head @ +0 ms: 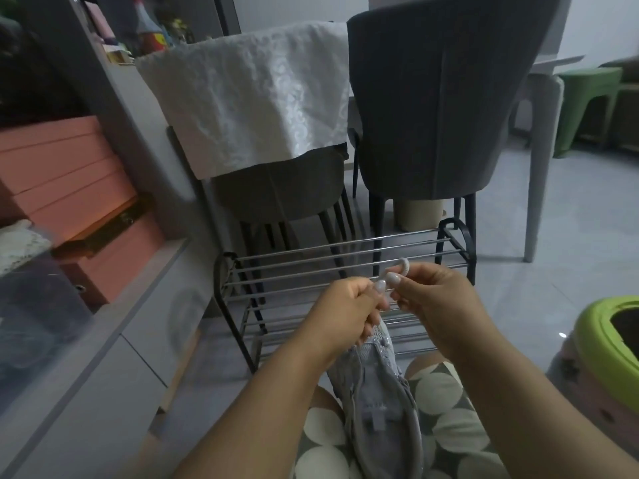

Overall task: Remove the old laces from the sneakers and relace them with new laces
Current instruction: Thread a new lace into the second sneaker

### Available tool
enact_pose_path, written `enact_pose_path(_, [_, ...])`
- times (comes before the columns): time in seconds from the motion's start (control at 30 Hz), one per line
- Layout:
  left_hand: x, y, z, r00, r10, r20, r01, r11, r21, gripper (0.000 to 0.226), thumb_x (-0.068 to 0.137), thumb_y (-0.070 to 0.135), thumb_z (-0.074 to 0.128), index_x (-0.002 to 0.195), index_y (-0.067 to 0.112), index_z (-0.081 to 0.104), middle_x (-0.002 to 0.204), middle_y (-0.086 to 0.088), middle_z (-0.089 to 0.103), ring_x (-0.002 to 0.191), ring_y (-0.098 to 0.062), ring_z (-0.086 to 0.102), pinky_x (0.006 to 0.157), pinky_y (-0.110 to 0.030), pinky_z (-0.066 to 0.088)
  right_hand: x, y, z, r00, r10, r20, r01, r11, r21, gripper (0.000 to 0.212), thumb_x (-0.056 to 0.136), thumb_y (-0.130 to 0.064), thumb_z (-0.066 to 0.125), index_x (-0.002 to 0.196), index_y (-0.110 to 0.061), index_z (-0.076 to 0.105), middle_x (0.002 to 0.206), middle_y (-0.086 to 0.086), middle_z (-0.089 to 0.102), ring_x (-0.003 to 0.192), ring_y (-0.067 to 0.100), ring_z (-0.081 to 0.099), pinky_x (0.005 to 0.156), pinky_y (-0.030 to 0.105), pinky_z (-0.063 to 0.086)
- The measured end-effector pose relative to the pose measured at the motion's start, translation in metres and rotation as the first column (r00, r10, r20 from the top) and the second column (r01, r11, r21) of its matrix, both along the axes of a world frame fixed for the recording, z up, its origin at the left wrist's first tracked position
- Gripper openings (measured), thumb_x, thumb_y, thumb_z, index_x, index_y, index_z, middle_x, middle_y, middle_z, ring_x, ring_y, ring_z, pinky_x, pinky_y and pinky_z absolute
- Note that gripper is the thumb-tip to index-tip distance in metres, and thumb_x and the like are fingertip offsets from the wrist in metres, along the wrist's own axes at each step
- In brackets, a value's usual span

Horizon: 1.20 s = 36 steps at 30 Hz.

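Seated, a person works a pale lace (404, 267) just above a grey sneaker (377, 385) resting on the lap beneath both hands. Left hand (345, 311) and right hand (430, 299) each pinch it; keeping the lace flat and untwisted should ease threading.

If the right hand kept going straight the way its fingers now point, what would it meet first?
The right hand, pinching a loop of lace, points left toward the left hand. It would most likely meet that hand's fingertips first; they look almost touching, though depth is unclear.
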State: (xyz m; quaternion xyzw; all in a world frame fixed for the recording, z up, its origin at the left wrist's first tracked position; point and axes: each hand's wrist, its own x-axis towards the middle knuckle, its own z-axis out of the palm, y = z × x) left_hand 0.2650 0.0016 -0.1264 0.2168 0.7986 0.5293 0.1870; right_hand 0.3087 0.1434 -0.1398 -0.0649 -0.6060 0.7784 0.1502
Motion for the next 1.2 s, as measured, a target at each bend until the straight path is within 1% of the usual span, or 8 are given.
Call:
enact_pose_path(0.1, [0.004,0.002,0.000,0.999,0.033,-0.028,-0.033,0.999,0.022,0.037,0.100,0.035,0.045,0.069,0.017,0.056,0.054,0.003,0.044,0.046,-0.011,0.038,0.046,-0.023,0.033,0.000,-0.001,-0.001,0.992,-0.113,-0.050,0.107,0.988,-0.108,0.005,0.083,-0.004,0.063,0.085,-0.002,0.068,0.065,0.008,0.059,0.060,0.015,0.052,0.058,0.026,0.044])
enact_pose_path(0.43, [0.007,-0.003,-0.005,0.993,0.053,0.109,-0.073,0.979,0.189,0.037,0.099,0.033,0.048,0.075,0.008,0.059,0.053,0.001,0.046,0.041,-0.009,0.038,0.037,-0.020,0.031,-0.002,-0.005,-0.004,0.982,-0.177,-0.071,0.160,0.968,-0.195,0.016,0.083,-0.009,0.064,0.094,0.002,0.068,0.070,0.006,0.062,0.064,0.013,0.055,0.062,0.024,0.047])
enact_pose_path(0.63, [0.008,-0.001,-0.003,0.984,0.081,0.158,-0.115,0.969,0.217,0.046,0.092,0.048,0.051,0.066,0.010,0.057,0.046,0.000,0.042,0.038,-0.011,0.033,0.035,-0.018,0.026,0.000,-0.018,-0.012,0.994,0.108,-0.025,-0.110,0.984,-0.140,0.048,0.071,-0.027,0.069,0.095,0.014,0.062,0.075,0.017,0.056,0.072,0.027,0.048,0.070,0.031,0.046])
enact_pose_path(0.83, [0.012,0.001,-0.007,0.991,0.087,0.102,-0.106,0.975,0.196,0.047,0.096,0.045,0.046,0.065,0.010,0.053,0.046,-0.001,0.039,0.036,-0.009,0.033,0.040,-0.018,0.028,-0.001,-0.014,-0.014,0.998,0.048,-0.032,-0.052,0.992,-0.118,0.040,0.068,-0.028,0.069,0.084,0.008,0.065,0.069,0.014,0.060,0.067,0.024,0.053,0.068,0.033,0.046])
enact_pose_path(0.93, [0.010,-0.001,-0.014,0.982,0.181,0.052,-0.187,0.973,0.135,0.050,0.097,0.046,0.044,0.067,0.010,0.059,0.050,0.000,0.051,0.039,-0.007,0.041,0.043,-0.018,0.035,0.000,-0.007,-0.017,1.000,0.025,0.006,-0.025,0.998,-0.053,0.024,0.076,-0.019,0.067,0.083,0.004,0.067,0.070,0.013,0.065,0.066,0.022,0.059,0.066,0.030,0.052])
enact_pose_path(1.03, [0.007,-0.006,-0.032,0.953,0.273,-0.129,-0.282,0.958,-0.055,0.048,0.096,0.044,0.048,0.071,0.007,0.066,0.063,-0.009,0.065,0.043,-0.007,0.047,0.049,-0.025,0.041,0.002,0.004,-0.025,0.998,-0.017,0.064,0.016,1.000,0.010,0.010,0.080,-0.006,0.068,0.084,0.002,0.067,0.069,0.009,0.068,0.065,0.017,0.063,0.064,0.024,0.055])
enact_pose_path(1.1, [0.008,-0.008,-0.046,0.927,0.257,-0.271,-0.318,0.924,-0.212,0.044,0.091,0.041,0.054,0.073,0.003,0.065,0.064,-0.016,0.061,0.049,-0.015,0.045,0.053,-0.029,0.041,0.004,0.008,-0.033,0.993,-0.021,0.119,0.017,0.999,0.036,0.011,0.078,-0.001,0.070,0.087,0.003,0.067,0.068,0.007,0.067,0.063,0.014,0.064,0.062,0.022,0.054])
enact_pose_path(1.2, [0.015,-0.005,-0.062,0.925,0.215,-0.315,-0.308,0.907,-0.286,0.043,0.084,0.041,0.060,0.065,0.003,0.056,0.051,-0.003,0.044,0.050,-0.020,0.042,0.053,-0.034,0.042,0.004,0.009,-0.043,0.984,-0.039,0.175,0.024,0.996,0.085,0.011,0.076,0.001,0.072,0.085,0.002,0.067,0.065,0.007,0.067,0.057,0.013,0.063,0.058,0.021,0.052])
